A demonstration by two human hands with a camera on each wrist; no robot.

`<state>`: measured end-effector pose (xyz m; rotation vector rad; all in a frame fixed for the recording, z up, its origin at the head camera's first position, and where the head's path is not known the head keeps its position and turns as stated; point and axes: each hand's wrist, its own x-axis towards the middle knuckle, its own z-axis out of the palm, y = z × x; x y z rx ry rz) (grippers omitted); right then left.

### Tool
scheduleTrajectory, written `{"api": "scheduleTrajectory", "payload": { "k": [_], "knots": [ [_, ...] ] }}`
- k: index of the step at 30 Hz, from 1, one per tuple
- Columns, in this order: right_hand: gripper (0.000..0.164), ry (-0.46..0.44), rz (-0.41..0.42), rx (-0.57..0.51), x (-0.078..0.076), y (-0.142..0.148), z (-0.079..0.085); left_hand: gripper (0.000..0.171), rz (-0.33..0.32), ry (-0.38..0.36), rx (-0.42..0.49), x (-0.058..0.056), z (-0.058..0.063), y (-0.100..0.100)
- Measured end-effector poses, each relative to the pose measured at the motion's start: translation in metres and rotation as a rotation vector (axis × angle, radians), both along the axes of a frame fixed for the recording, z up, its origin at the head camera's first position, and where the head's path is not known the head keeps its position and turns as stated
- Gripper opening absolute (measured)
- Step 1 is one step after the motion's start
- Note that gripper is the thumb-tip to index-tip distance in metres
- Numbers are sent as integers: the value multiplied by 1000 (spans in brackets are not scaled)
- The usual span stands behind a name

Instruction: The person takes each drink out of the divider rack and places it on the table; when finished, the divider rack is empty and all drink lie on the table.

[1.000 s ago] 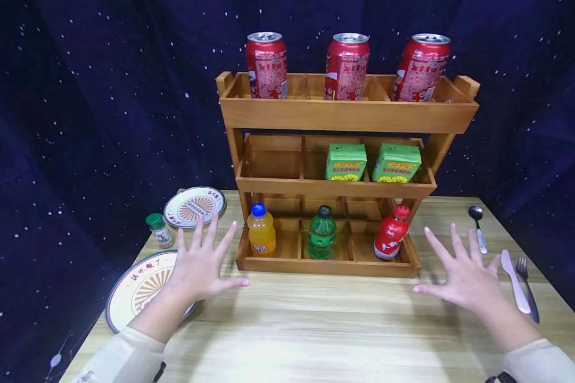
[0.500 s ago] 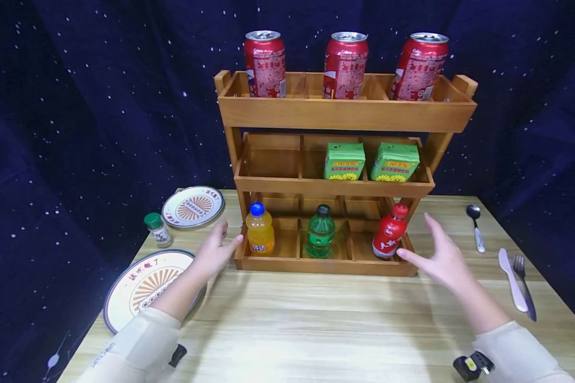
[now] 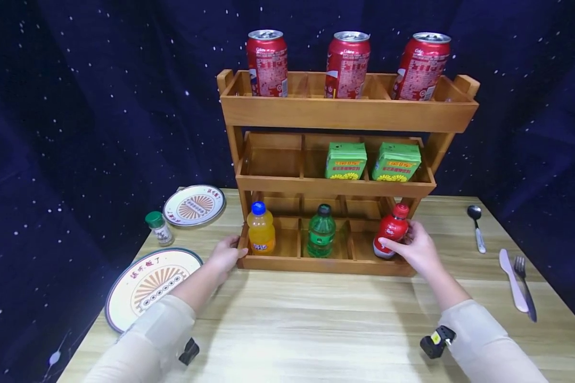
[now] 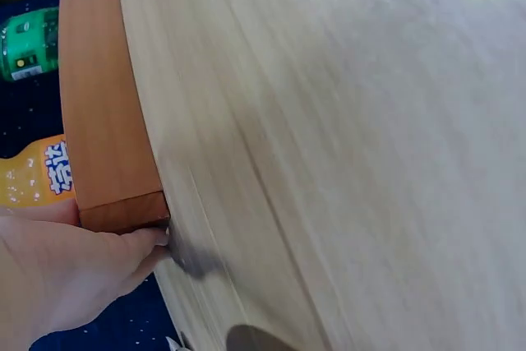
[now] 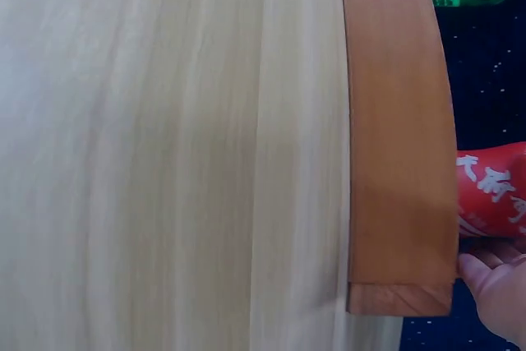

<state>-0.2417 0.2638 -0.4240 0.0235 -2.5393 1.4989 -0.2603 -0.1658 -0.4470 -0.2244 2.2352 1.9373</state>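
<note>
My left hand (image 3: 226,255) grips the front left corner of the wooden rack (image 3: 328,266), its thumb over the lower tier's edge and its fingers round the end. In the left wrist view that hand (image 4: 74,277) wraps the corner beside an orange drink bottle (image 4: 33,172). At the other end, my right hand (image 3: 417,247) is at a red bottle (image 3: 391,234), thumb across its front and fingers beside it, close to the rack's side wall; I cannot tell whether it holds bottle or wall. A green bottle (image 3: 321,234) stands in the middle compartment.
Red cola cans (image 3: 347,66) stand on the top tier, green drink cartons (image 3: 346,161) on the middle one. Plates (image 3: 148,287) and a green-capped shaker (image 3: 159,229) lie left. A spoon (image 3: 477,229), knife (image 3: 512,282) and fork (image 3: 524,287) lie right; a dark starry curtain (image 3: 100,106) hangs behind.
Both hands, spread wide over the table a second ago, have moved inward to the lower tier's two ends. The left has taken hold of the rack; the right has reached the red bottle.
</note>
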Motion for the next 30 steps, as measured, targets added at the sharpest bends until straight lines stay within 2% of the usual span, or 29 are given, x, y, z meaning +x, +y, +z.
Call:
{"api": "scheduleTrajectory", "payload": {
  "k": [4, 8, 15, 18, 23, 27, 30],
  "knots": [
    [76, -1, -45, -5, -7, -3, -5, 53, -7, 2, -4, -1, 0, 1],
    [68, 50, -61, -1, -11, -5, -7, 52, -11, 5, -4, -2, 0, 1],
    [60, 105, -117, 38, -7, -5, -4, 52, -14, 9, 1, -2, -1, 1],
    [60, 108, -121, 12, 3, 0, 9, 53, -14, 10, -5, -3, -1, 1],
    [63, 97, -129, -24, 25, 15, 45, 55, -23, -6, -15, -2, 2, 2],
    [50, 110, -172, -77, 38, 31, 67, 56, -23, -15, -21, -1, 2, 0],
    [41, 120, -201, -88, 43, 46, 72, 56, -21, -20, -31, 0, 0, -1]
  ]
}}
